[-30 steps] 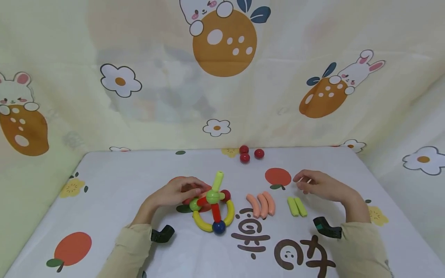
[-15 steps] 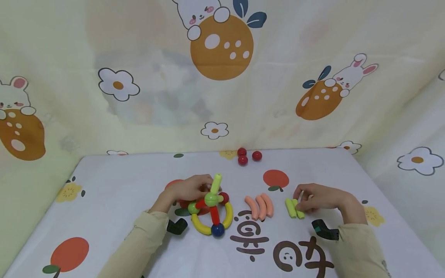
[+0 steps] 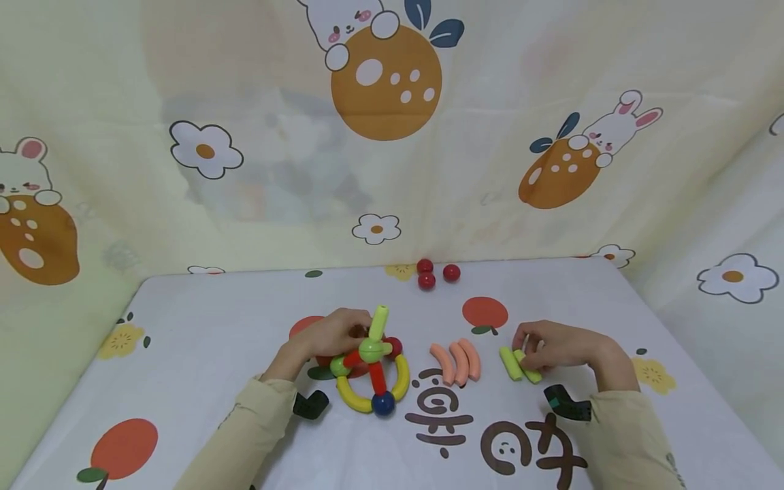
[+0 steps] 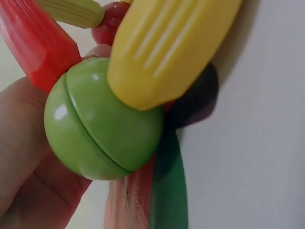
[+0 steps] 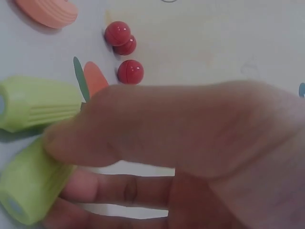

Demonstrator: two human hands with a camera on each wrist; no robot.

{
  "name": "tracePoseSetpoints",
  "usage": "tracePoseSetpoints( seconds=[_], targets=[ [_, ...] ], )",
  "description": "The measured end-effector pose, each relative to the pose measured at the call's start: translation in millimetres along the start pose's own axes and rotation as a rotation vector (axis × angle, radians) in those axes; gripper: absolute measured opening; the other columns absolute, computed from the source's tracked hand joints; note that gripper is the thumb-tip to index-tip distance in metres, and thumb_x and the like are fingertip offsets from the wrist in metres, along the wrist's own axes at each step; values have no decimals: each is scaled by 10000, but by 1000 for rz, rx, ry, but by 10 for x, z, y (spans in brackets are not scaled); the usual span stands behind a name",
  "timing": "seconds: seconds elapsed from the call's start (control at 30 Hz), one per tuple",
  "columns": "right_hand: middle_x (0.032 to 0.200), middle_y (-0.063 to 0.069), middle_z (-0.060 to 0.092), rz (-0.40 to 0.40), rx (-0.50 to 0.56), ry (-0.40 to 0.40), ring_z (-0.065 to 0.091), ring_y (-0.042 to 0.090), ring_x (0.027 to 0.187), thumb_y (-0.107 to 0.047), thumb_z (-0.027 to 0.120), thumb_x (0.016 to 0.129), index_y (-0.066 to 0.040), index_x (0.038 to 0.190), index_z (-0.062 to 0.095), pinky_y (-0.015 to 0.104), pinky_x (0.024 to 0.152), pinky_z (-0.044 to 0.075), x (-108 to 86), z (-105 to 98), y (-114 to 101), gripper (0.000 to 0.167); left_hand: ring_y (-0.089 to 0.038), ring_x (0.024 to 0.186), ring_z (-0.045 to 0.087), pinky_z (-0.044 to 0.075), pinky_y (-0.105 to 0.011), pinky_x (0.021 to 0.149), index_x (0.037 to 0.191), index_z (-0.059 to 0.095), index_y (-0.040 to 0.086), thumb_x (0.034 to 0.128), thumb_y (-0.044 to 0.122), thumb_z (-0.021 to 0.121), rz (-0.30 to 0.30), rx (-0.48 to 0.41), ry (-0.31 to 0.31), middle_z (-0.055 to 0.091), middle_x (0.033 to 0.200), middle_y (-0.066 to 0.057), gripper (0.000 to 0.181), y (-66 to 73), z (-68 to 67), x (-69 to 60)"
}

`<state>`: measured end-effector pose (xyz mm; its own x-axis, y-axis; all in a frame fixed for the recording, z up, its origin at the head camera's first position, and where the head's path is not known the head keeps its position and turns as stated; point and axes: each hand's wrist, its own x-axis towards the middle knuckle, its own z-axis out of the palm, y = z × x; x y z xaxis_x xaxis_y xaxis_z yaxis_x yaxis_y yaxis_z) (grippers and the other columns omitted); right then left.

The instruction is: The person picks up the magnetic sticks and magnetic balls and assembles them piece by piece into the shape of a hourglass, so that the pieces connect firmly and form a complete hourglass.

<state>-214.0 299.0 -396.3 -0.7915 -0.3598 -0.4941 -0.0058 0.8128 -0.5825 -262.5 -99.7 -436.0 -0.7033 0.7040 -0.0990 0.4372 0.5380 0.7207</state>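
Observation:
A toy frame of building rods and balls stands left of centre in the head view, with yellow curved rods point(image 3: 354, 397), red rods point(image 3: 378, 379), a blue ball point(image 3: 383, 404) and green balls point(image 3: 370, 350). My left hand point(image 3: 333, 335) grips its far left side; the fingertips are mostly hidden. In the left wrist view, a green ball point(image 4: 102, 119) covers part of that hand. My right hand point(image 3: 560, 346) pinches a short light green rod point(image 5: 33, 186) between thumb and fingers, its near end tilted. Beside it lies a second light green rod point(image 5: 43, 102).
Several pink curved rods point(image 3: 461, 362) lie between the frame and the green rods. Red balls point(image 3: 451, 273) sit at the table's back edge, before a hanging patterned cloth point(image 3: 275, 204). A printed cloth point(image 3: 202, 340) covers the table.
My right hand has come down and towards me onto the right green rod, and now pinches and turns it slightly. My left hand has moved right, behind the frame.

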Motion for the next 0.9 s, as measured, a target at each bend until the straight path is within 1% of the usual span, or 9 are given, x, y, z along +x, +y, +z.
tracePoseSetpoints(
  seconds=[0.17,0.43,0.7,0.9],
  targets=[
    [840,59,525,-20,-13,19,521,184,745,-75,607,787,-87,1051,558,303,637,440,-2,-24,11,268,-123,836,541,489,-243,788,954,664,232,882,137,656,-5,32,19,585,862,72,119,-16,13,-5],
    [854,55,517,-63,-26,79,495,198,791,-101,614,806,-85,1056,551,290,613,412,4,-48,38,258,-124,822,543,490,-239,778,986,674,225,873,142,667,-3,62,39,586,857,73,141,-11,22,-12],
    [918,60,544,-118,-49,175,498,200,836,-115,622,814,-90,1081,537,280,636,446,11,-69,11,281,-120,827,552,501,-242,787,1007,678,218,865,156,678,-27,78,57,590,857,77,155,12,35,-30],
    [955,58,560,-167,-54,249,539,194,861,-131,625,823,-100,1094,532,283,679,481,40,-62,-29,288,-105,811,559,515,-236,779,1037,678,213,865,166,681,-38,87,83,607,864,89,179,15,55,-72]
  ],
)
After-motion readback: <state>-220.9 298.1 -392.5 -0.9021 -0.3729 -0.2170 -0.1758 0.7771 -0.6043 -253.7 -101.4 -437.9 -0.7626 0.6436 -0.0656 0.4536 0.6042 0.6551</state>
